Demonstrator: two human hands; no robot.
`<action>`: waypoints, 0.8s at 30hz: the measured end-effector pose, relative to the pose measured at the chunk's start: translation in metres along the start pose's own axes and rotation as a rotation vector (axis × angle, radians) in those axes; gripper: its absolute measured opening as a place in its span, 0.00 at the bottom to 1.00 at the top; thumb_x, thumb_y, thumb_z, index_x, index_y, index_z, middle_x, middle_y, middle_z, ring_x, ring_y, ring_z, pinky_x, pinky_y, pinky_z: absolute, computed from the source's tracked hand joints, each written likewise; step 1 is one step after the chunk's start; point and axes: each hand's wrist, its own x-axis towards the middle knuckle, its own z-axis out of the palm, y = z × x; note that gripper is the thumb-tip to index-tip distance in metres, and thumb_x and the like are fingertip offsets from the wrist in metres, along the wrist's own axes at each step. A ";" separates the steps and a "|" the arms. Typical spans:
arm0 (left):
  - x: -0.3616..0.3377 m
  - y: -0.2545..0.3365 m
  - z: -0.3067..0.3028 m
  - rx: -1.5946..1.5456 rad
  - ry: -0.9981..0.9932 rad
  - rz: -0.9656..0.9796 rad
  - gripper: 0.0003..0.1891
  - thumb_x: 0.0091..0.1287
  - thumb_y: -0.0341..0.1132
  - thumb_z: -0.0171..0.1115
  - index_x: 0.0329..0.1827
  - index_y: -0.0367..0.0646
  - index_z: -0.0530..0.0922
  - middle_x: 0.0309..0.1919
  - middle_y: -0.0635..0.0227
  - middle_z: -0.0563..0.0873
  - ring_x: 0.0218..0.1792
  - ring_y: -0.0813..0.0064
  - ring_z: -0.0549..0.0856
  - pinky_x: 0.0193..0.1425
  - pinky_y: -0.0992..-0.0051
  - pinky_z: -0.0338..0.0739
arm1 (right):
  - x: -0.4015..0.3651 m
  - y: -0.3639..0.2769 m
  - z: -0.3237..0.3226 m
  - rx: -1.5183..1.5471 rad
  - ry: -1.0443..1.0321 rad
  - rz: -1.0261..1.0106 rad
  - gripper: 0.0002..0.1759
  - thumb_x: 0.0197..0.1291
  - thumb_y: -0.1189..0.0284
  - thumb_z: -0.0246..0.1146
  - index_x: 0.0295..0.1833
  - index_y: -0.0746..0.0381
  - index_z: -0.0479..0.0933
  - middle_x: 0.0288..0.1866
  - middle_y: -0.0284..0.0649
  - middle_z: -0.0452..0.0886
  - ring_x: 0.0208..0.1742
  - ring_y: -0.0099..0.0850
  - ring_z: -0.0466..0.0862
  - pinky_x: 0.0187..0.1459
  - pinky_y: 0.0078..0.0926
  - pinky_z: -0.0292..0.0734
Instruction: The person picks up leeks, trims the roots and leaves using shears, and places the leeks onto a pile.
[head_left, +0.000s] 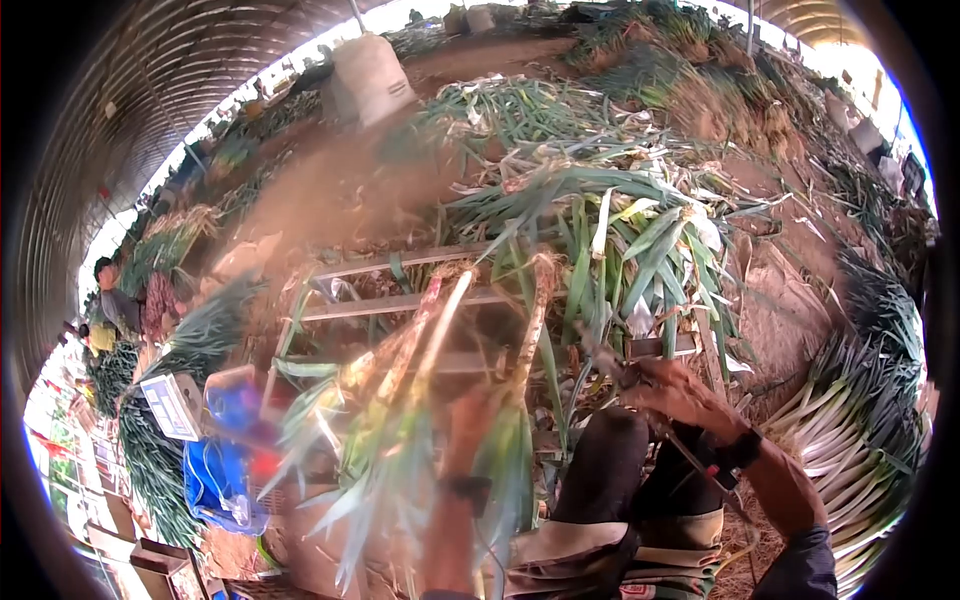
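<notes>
My left hand [466,412] reaches over a metal rack, smeared by motion, its fingers not distinct. Right beside it a long green onion [537,318] stands roots upward, its leaves hanging past my forearm. More long green onions [428,335] lean to the left of that hand, roots up and blurred leaves toward me. Above my knee, my right hand [682,396] is closed around a slim nozzle-like tool [612,366]. A thin hose [690,458] runs down by that wrist.
Beyond the metal rack [400,262] rises a heap of leaves and peelings [590,190]. Cleaned onions [845,440] lie stacked at right. On the left are a scale display [170,406], a blue crate [215,485] and another person [118,298]. Brown dust hangs over the ground.
</notes>
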 end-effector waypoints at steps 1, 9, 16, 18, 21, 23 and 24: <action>0.000 -0.003 0.002 0.014 0.004 -0.014 0.25 0.64 0.53 0.70 0.50 0.39 0.85 0.42 0.50 0.89 0.45 0.60 0.89 0.50 0.66 0.81 | -0.004 -0.021 -0.002 -0.053 -0.121 0.101 0.23 0.60 0.64 0.70 0.55 0.68 0.78 0.36 0.44 0.83 0.33 0.34 0.83 0.37 0.33 0.76; 0.004 -0.032 0.022 0.002 0.037 -0.065 0.26 0.65 0.53 0.69 0.51 0.35 0.84 0.41 0.52 0.90 0.44 0.63 0.88 0.50 0.67 0.81 | -0.017 -0.061 0.037 -0.318 -0.139 -0.345 0.20 0.65 0.64 0.67 0.56 0.65 0.74 0.39 0.45 0.84 0.29 0.35 0.86 0.29 0.33 0.83; 0.004 -0.042 0.028 0.024 0.069 -0.002 0.21 0.66 0.41 0.68 0.55 0.34 0.81 0.38 0.53 0.89 0.38 0.66 0.88 0.42 0.68 0.81 | -0.030 -0.060 0.065 -0.338 -0.234 -0.192 0.33 0.52 0.53 0.71 0.47 0.73 0.76 0.33 0.58 0.83 0.37 0.54 0.85 0.43 0.44 0.80; 0.003 -0.040 0.027 0.021 0.063 -0.029 0.19 0.66 0.39 0.67 0.55 0.34 0.81 0.36 0.54 0.89 0.36 0.67 0.87 0.40 0.68 0.81 | -0.032 -0.060 0.070 -0.353 -0.284 -0.096 0.32 0.52 0.53 0.70 0.45 0.73 0.75 0.33 0.59 0.83 0.37 0.55 0.85 0.43 0.45 0.80; 0.003 -0.046 0.030 -0.017 0.071 -0.054 0.17 0.66 0.38 0.67 0.52 0.36 0.81 0.33 0.57 0.88 0.34 0.68 0.85 0.38 0.67 0.80 | -0.035 -0.066 0.077 -0.282 -0.319 -0.113 0.31 0.52 0.55 0.69 0.48 0.73 0.75 0.33 0.57 0.83 0.36 0.55 0.85 0.42 0.45 0.79; 0.004 -0.045 0.032 -0.030 0.112 -0.008 0.16 0.65 0.37 0.68 0.51 0.37 0.81 0.33 0.59 0.87 0.33 0.69 0.85 0.38 0.68 0.79 | -0.033 -0.071 0.081 -0.317 -0.311 -0.131 0.32 0.52 0.54 0.68 0.48 0.74 0.75 0.32 0.57 0.83 0.35 0.55 0.85 0.42 0.46 0.79; 0.004 -0.045 0.033 -0.036 0.133 0.016 0.15 0.64 0.37 0.68 0.50 0.38 0.81 0.32 0.59 0.87 0.33 0.69 0.84 0.37 0.69 0.79 | -0.033 -0.073 0.081 -0.328 -0.309 -0.126 0.32 0.52 0.54 0.68 0.48 0.74 0.75 0.31 0.57 0.83 0.35 0.55 0.85 0.42 0.46 0.79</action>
